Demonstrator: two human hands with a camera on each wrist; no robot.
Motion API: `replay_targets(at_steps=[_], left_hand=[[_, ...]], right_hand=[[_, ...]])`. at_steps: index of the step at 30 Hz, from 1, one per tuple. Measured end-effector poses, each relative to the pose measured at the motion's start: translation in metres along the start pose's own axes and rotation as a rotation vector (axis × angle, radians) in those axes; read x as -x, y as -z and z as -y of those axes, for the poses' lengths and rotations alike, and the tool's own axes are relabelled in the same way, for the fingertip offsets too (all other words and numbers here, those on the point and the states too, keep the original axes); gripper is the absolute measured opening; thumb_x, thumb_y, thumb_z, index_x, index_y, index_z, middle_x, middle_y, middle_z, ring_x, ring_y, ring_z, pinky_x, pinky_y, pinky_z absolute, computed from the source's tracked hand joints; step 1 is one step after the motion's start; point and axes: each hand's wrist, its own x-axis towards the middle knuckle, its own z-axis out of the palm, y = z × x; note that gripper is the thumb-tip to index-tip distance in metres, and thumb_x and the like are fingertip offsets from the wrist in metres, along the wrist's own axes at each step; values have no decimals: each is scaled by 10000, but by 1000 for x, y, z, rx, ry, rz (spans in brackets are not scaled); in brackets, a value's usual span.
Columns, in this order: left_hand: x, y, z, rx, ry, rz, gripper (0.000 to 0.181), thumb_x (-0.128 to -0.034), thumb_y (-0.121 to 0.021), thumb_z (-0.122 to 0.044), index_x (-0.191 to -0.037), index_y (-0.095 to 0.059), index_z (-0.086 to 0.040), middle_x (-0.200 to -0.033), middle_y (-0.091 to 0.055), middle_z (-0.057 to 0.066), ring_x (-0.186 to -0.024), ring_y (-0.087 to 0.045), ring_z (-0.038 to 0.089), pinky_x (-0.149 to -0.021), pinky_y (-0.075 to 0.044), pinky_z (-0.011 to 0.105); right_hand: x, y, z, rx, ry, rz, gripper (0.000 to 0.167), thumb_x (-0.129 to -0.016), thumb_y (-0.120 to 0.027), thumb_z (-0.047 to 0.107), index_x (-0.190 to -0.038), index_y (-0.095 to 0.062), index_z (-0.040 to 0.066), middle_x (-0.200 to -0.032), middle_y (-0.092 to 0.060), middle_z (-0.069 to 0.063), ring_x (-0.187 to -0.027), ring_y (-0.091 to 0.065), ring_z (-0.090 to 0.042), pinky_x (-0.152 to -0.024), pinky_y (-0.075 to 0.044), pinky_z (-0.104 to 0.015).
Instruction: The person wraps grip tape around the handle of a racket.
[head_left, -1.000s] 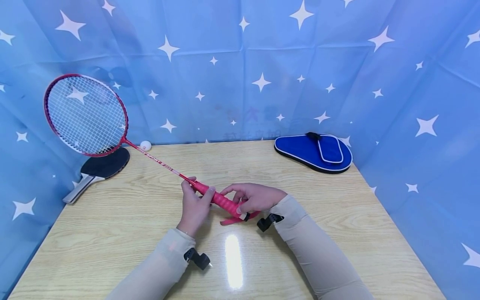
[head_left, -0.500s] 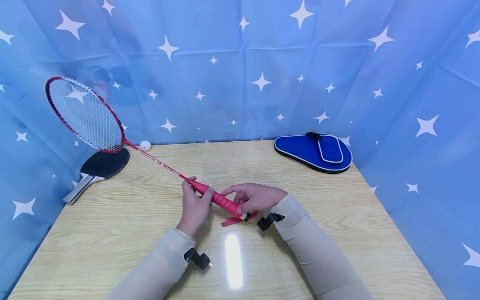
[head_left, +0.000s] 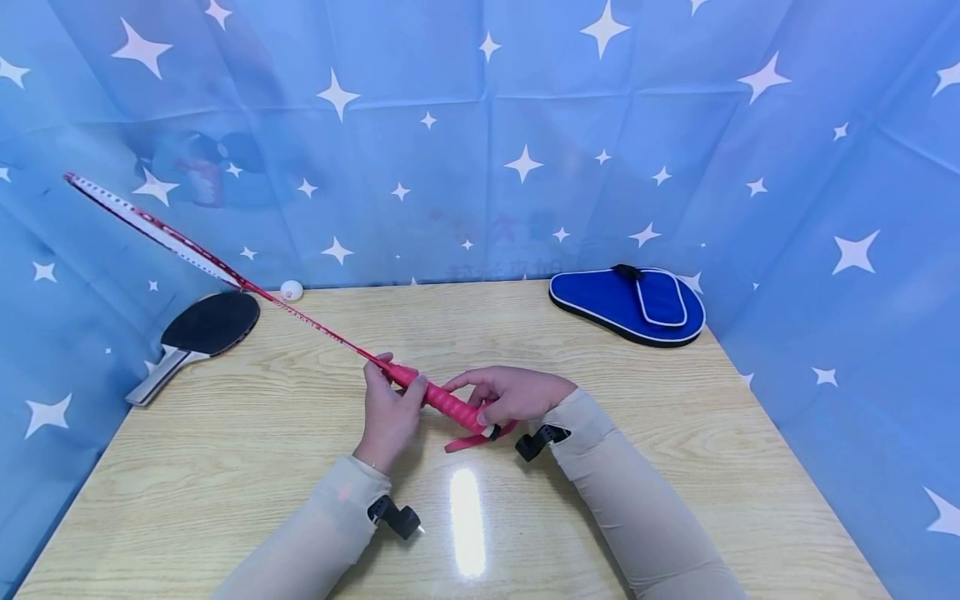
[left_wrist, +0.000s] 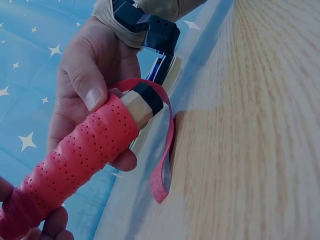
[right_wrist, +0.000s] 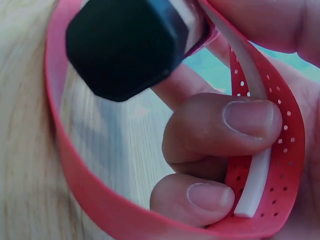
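Note:
A red badminton racket (head_left: 330, 332) slants over the table, its head at the upper left, turned nearly edge-on. My left hand (head_left: 390, 421) grips the top of its handle, thumb on the near side. Perforated red grip tape (left_wrist: 75, 155) winds round the handle. Near the butt, my right hand (head_left: 521, 392) holds the handle with its thumb on the last turn of tape. A band of bare handle (left_wrist: 136, 109) shows before the black butt cap (right_wrist: 125, 47). The loose tape end, with a white strip on it, loops under the butt; my curled right fingers hold part of it.
A black table tennis bat (head_left: 213, 323) lies at the back left, with a white ball (head_left: 291, 290) beside it. At the back right lies a blue bat case (head_left: 600, 293). A starry blue curtain (head_left: 450, 167) hangs behind the wooden table (head_left: 225, 467).
The racket has turned about its length, its head going from face-on to almost edge-on. Both hands stay in nearly the same place, and the loose tape end has shifted slightly.

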Motion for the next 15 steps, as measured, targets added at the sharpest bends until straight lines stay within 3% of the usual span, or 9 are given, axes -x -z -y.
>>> replay_targets(at_steps=[9,15], left_hand=[[0,0,1,-8,-7,-7,678,-990,-691,-69,-1497,-242,-30,-1160,-562,177,-954,-667,298,-760,-600,224],[0,0,1,-4,-1,-10,650,-989,-655,-42,-1492,-243,-28,-1200,-542,184,-995,-643,291,-774,-600,209]], right_hand=[[-2,0,-3,9,-15,-20,672,-902,-753,66,-1459,-564,393,-1173,-722,-54,-1012,-708,-294,-701,-625,-413],[-2,0,-4,7,-3,-3,682,-910,-730,54,-1482,-557,382,-1182,-724,-48,-1046,-701,-288,-743,-614,-407]])
